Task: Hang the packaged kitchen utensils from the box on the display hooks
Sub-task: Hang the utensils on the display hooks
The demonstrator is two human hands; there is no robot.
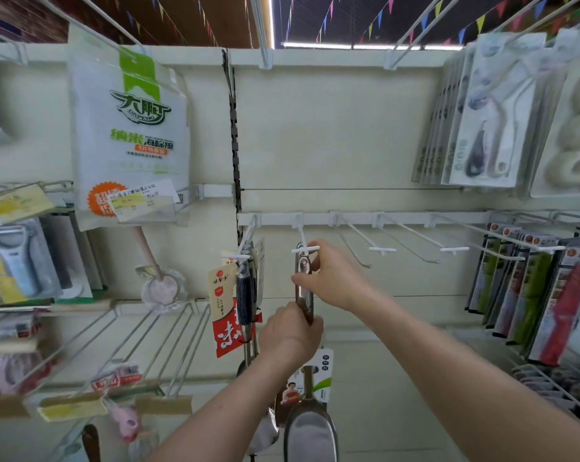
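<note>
While the right hand (pixel 328 278) pinched the steel utensil (pixel 304 288) handle's top at a white hook (pixel 304 243), the left hand (pixel 290 331) gripped it lower. Left of that hook, "DAPENG" was read on a hanging bag (pixel 128 128); bare hooks (pixel 382 240) stood rightward.

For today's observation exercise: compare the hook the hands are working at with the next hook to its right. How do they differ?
The worked hook has a steel utensil at its tip; the next hook is bare. The right hand touches the worked hook's end, and the left hand steadies the utensil; nothing touches the next hook. Both are white, hanging from the same rail.
</note>
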